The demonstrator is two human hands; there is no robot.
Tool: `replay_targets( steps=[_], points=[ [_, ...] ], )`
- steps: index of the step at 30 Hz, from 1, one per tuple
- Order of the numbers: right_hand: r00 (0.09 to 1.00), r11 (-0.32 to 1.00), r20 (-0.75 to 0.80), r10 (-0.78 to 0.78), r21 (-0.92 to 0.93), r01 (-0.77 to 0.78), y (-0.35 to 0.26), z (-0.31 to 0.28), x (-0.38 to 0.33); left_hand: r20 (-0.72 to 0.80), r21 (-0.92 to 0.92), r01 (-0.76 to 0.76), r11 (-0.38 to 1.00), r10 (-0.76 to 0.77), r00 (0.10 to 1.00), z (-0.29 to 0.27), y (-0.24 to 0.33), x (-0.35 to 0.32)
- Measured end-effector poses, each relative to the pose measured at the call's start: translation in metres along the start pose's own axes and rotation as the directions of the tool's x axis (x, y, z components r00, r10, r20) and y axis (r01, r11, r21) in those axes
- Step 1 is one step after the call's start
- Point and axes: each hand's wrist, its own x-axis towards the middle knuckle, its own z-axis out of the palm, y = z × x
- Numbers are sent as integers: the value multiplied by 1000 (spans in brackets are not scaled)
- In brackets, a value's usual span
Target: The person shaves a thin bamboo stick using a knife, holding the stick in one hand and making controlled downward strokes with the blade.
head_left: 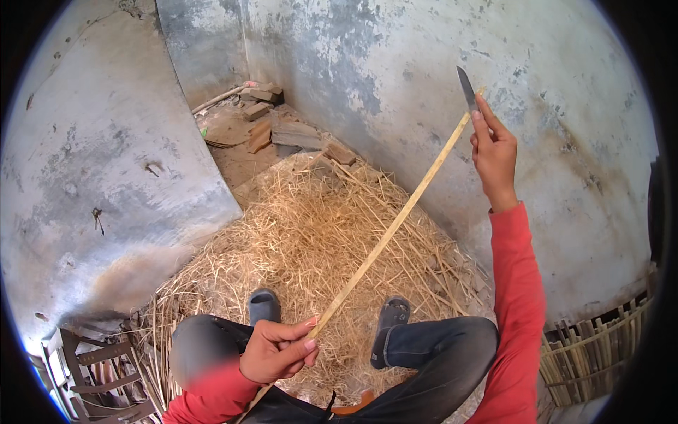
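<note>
A long, pale wooden strip, likely split bamboo, runs slantwise from low centre to upper right. My left hand pinches it between thumb and fingers near its lower part, and its tail passes back under my wrist. At the far end my right hand is raised with the arm stretched out. It grips a knife, whose dark blade points up and left; the handle is mostly hidden in my fingers. The strip's upper end meets the blade's base by my right thumb.
Straw-like shavings cover the floor around my grey shoes. Bricks and broken boards lie in the far corner. Bare plastered walls rise behind. A slatted bamboo basket or fence stands at right, a dark plastic chair-like frame at left.
</note>
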Motion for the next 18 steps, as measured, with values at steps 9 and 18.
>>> replay_targets(
  steps=[9, 18],
  points=[
    [950, 993, 310, 46, 88, -77, 32, 36, -46, -33, -136, -21, 991, 16, 999, -4, 8, 1],
    [712, 972, 681, -171, 236, 8, -39, 72, -168, -99, -149, 50, 988, -66, 993, 2, 16, 9]
  ],
)
